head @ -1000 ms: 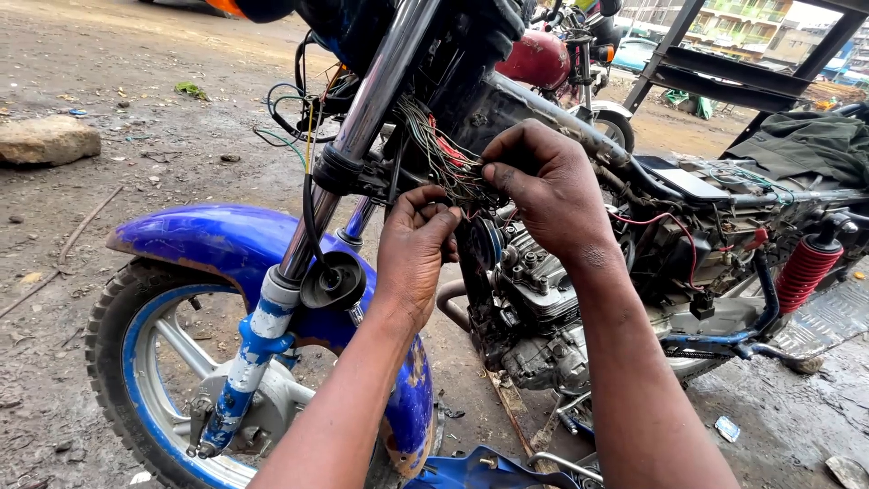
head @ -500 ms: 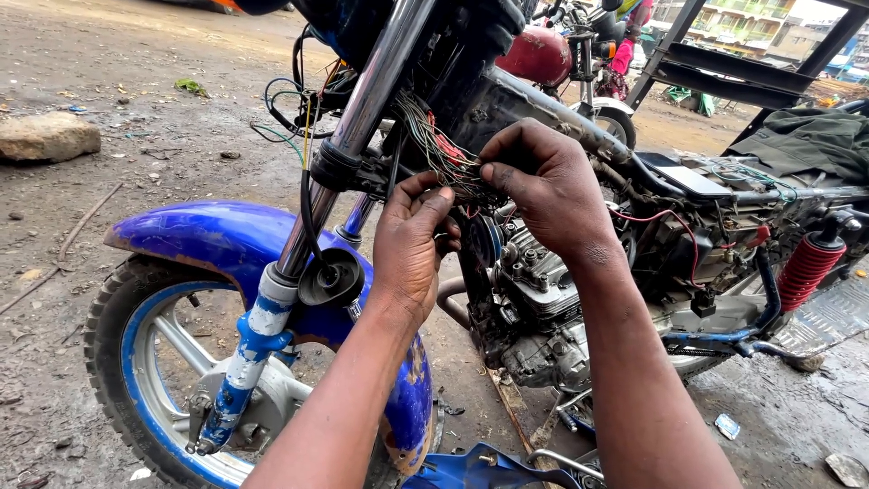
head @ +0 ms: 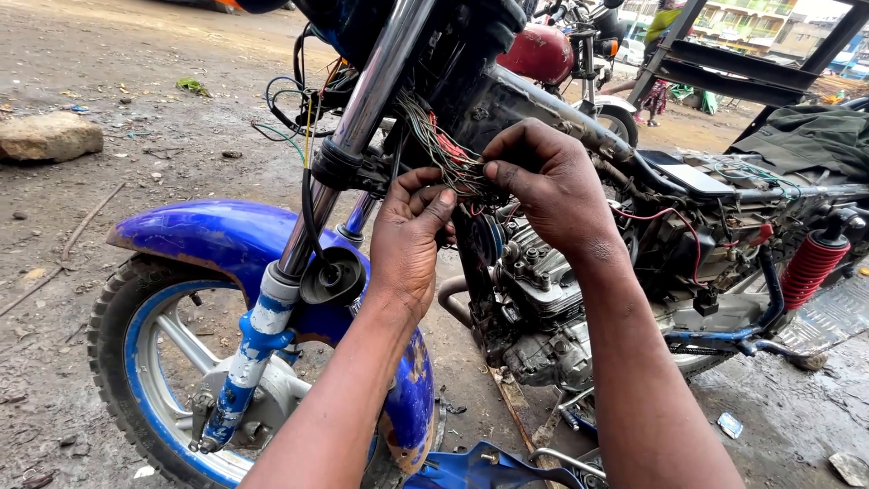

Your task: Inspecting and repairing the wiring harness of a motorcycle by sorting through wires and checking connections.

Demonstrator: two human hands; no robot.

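Note:
A stripped blue motorcycle stands before me, its bare engine (head: 534, 299) exposed. A tangled bundle of red, green and white wires (head: 444, 149) hangs below the steering head, beside the chrome fork tube (head: 362, 118). My left hand (head: 412, 240) pinches the lower end of the bundle from below with thumb and fingers. From the right, my right hand (head: 548, 186) grips the same wires with its fingertips. Both hands nearly touch at the bundle.
The front wheel (head: 136, 362) with its blue mudguard (head: 226, 235) is at lower left. A rock (head: 50, 136) lies on the dirt at left. A red shock spring (head: 810, 267) is at right, and a red motorcycle (head: 543, 50) stands behind.
Both hands stay on the wire bundle with only small finger movements. The view has shifted slightly.

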